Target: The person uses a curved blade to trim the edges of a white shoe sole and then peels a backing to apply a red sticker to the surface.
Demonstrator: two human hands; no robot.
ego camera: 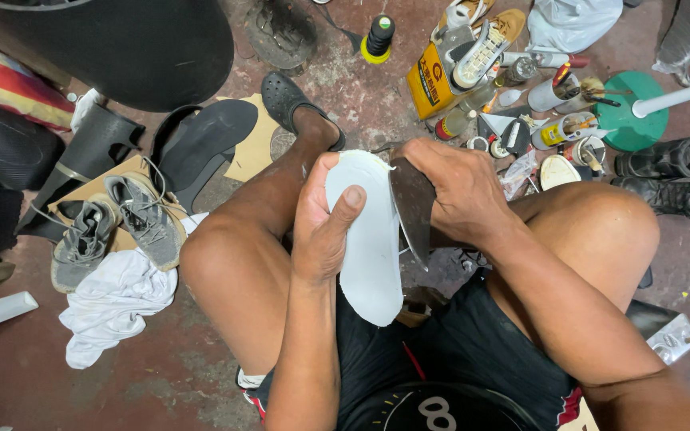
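Left hand: left hand (321, 231) gripped the white insole (370, 239) from its left edge, thumb pressed flat across the face, the other fingers curled shut behind it.
Right hand: right hand (461, 195) was closed round the handle end of a broad dark blade (413, 209), knuckles up; the handle itself was hidden inside the fist.
Insole: white, foot-shaped, held upright between the two bare knees, rounded end pointing down toward the black shorts (473, 351), well off the floor.
Blade: its flat lay against the insole's right edge near the top, tip pointing down; whether it was cutting in, I could not tell.
Left of the knees: a pair of grey sneakers (117, 231) sat on a sheet of cardboard (253, 152), with a crumpled white cloth (117, 307) just beside them and two black soles (201, 144) lying above.
Foot: a dark clog (289, 100) was on the foot stretched out ahead on the reddish concrete floor (121, 383).
Right side: a clutter of tubes and cans (545, 120) lay near a yellow packet (429, 84) and a tan-soled shoe (485, 44); black boots (668, 179) stood further right beside a green round base (628, 112).
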